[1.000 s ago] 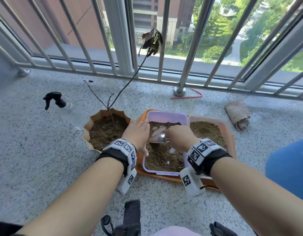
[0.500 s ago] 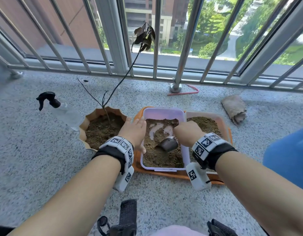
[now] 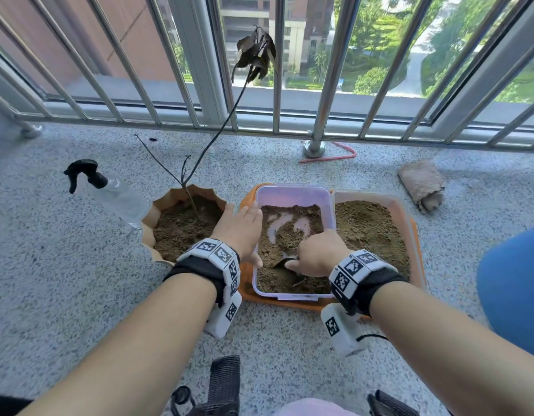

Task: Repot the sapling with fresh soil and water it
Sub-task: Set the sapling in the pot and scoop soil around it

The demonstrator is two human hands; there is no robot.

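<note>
The single head-worn camera looked forward and down, close over the soil box (image 3: 292, 196) at frame centre, railing (image 3: 334, 70) across the top.

Bare speckled floor (image 3: 64, 280) lay open to the left of the scalloped pot (image 3: 157, 211), past the spray bottle (image 3: 109, 190) lying just beside it. The sapling (image 3: 217, 127) leaned up across the railing bars (image 3: 328, 70), barring the way above the pot. Right of the orange tray (image 3: 417, 259), only a rolled cloth (image 3: 422, 184) interrupted the floor near the railing.
</note>
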